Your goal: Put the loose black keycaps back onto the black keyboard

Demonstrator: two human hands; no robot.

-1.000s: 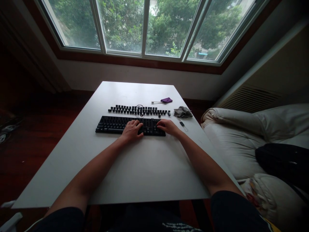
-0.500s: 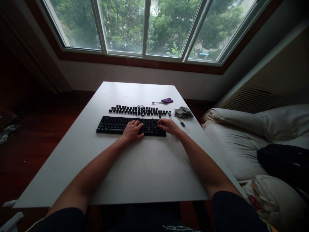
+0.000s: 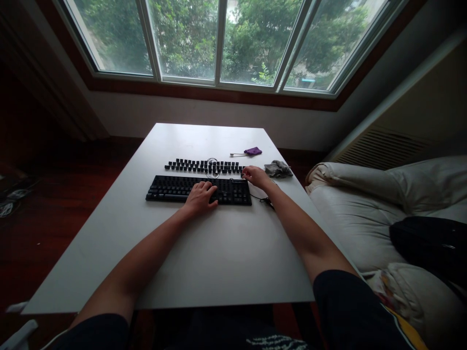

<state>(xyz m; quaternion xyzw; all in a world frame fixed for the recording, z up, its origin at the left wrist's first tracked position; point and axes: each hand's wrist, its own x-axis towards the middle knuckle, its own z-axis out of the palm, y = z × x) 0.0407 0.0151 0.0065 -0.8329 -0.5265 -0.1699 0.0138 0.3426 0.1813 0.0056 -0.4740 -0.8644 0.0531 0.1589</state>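
The fingers (image 3: 208, 187) of our left hand (image 3: 200, 198) lie loosely spread and flat on the black keyboard (image 3: 171, 188), closed on nothing, with the palm resting at the keyboard's near edge, a little right of its middle. The fingers of our right hand (image 3: 256, 176) are bent down over the right end of the row of loose keys (image 3: 197, 166), and we cannot tell whether they pinch one or only touch it. The keyboard lies across the middle of the white counter (image 3: 204, 257), its long side running level with the near edge. The loose keys sit in two tidy lines just behind it, with a narrow strip of bare counter between. Under our right forearm, just beside the keyboard's right corner, lies a small dark thing (image 3: 266, 200) with a thin cord, too small for us to make out. A crumpled grey rag (image 3: 278, 168) sits just to the right of our right hand, apart from it. Farther back lies a purple cloth (image 3: 253, 151) with a pale stick (image 3: 236, 154) poking out to its left. Beyond the counter's far edge a wide window (image 3: 219, 43) shows green trees. To the right of the counter we see white bedding (image 3: 350, 209) with a dark garment (image 3: 426, 243) lying on it.
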